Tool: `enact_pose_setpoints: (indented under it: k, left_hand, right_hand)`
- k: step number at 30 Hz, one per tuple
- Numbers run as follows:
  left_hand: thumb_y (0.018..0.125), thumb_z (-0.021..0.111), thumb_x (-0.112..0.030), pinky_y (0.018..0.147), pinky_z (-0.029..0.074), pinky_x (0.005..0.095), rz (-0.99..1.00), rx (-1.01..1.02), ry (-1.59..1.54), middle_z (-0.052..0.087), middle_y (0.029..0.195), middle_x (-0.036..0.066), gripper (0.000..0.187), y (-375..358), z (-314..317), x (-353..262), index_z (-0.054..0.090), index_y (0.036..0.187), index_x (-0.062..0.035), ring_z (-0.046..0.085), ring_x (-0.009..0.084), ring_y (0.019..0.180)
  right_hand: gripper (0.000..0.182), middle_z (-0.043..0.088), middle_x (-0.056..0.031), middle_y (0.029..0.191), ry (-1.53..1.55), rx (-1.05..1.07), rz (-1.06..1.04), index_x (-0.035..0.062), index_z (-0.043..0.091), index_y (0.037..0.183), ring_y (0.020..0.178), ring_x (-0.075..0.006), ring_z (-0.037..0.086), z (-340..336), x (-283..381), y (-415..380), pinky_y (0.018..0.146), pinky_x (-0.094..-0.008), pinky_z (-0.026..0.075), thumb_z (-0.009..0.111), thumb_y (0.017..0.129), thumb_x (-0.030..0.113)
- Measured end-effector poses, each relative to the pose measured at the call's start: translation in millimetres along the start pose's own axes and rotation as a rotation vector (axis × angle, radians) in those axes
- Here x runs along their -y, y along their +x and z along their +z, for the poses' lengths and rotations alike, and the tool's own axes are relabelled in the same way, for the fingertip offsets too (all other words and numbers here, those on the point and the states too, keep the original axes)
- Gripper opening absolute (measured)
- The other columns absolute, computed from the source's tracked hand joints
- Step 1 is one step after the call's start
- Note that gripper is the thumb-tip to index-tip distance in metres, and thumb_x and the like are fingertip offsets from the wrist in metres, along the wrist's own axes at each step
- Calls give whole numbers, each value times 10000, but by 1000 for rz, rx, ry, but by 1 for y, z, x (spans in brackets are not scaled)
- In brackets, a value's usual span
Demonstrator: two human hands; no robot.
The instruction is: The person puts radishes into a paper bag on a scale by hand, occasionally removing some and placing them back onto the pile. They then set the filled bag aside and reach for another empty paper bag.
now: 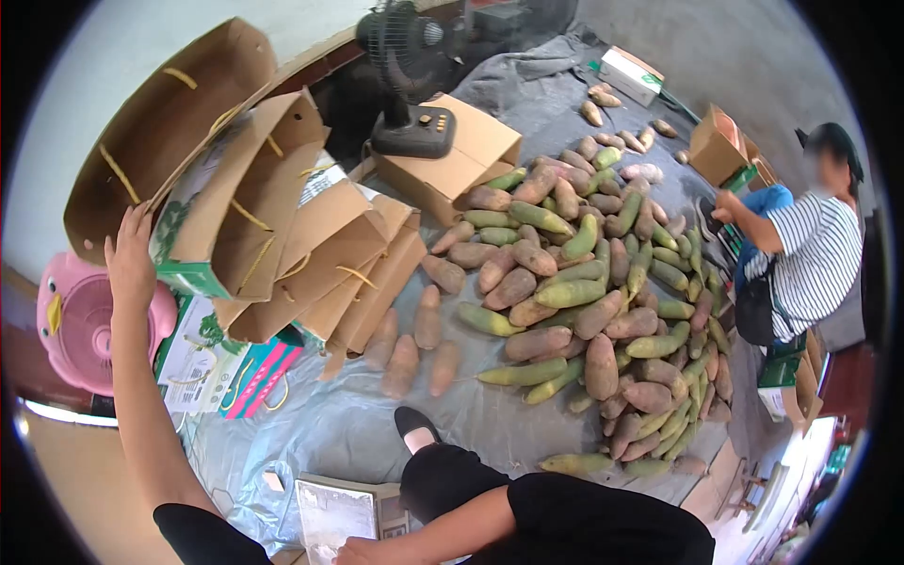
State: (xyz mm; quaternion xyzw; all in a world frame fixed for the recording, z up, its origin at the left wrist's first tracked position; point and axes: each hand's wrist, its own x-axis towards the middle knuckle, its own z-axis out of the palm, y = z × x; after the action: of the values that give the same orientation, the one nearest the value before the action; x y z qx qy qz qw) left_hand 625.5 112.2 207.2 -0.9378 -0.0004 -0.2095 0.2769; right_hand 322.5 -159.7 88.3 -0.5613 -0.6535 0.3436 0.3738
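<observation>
At the upper left, my left hand (132, 250) reaches up to the lower edge of a large open cardboard box (151, 122) with yellow rope handles. Its fingers are spread against that edge, and whether they grip it is unclear. More open boxes (330, 254) with rope handles lean beside it. My right hand (363, 551) is low in the view, at the near edge of a scale with a metal plate (334, 513); its fingers are partly cut off by the frame. A big heap of radishes (584, 282), green and reddish, lies on the ground sheet to the right.
A black fan (412, 132) stands on a closed carton (471, 155). A pink basin (89, 325) and a pink-and-blue bag (262, 377) are at the left. Another person (815, 245) in a striped shirt sits at the right, near cartons (720, 146). A white box (631, 77) lies at the back.
</observation>
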Motion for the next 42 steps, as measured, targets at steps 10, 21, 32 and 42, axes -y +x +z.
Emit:
enact_pose_setpoints:
  k: [10, 21, 32, 42]
  left_hand:
    - [753, 533, -27, 762, 468, 344, 54, -408, -236, 593, 1020, 47, 173, -49, -71, -49, 627, 898, -44, 589, 249, 871]
    - [755, 503, -21, 672, 472, 361, 21, -295, -42, 510, 873, 85, 465, -25, -45, -74, 504, 1215, -93, 553, 250, 824]
    - [732, 538, -58, 650, 493, 378, -40, -235, -61, 544, 882, 76, 128, 4, -29, -80, 582, 852, -74, 567, 258, 849]
    - [761, 538, -59, 637, 513, 374, -76, -184, 50, 544, 859, 58, 111, 9, -21, -79, 523, 864, -98, 583, 250, 832]
  right_hand:
    - [244, 628, -129, 757, -66, -73, 31, 33, 594, 799, 793, -299, 634, 39, -17, 19, 673, -388, 493, 690, 705, 237]
    - [249, 634, -115, 754, -104, -93, 18, 31, 590, 793, 778, -286, 643, 37, -17, 18, 648, -368, 504, 694, 722, 246]
    - [290, 609, -118, 783, -155, -16, 4, 15, 575, 930, 758, -254, 636, 31, -12, 14, 614, -361, 494, 656, 764, 238]
    - [284, 604, -126, 776, -113, -57, -11, 4, 579, 931, 741, -256, 635, 34, -16, 16, 601, -363, 496, 655, 760, 218]
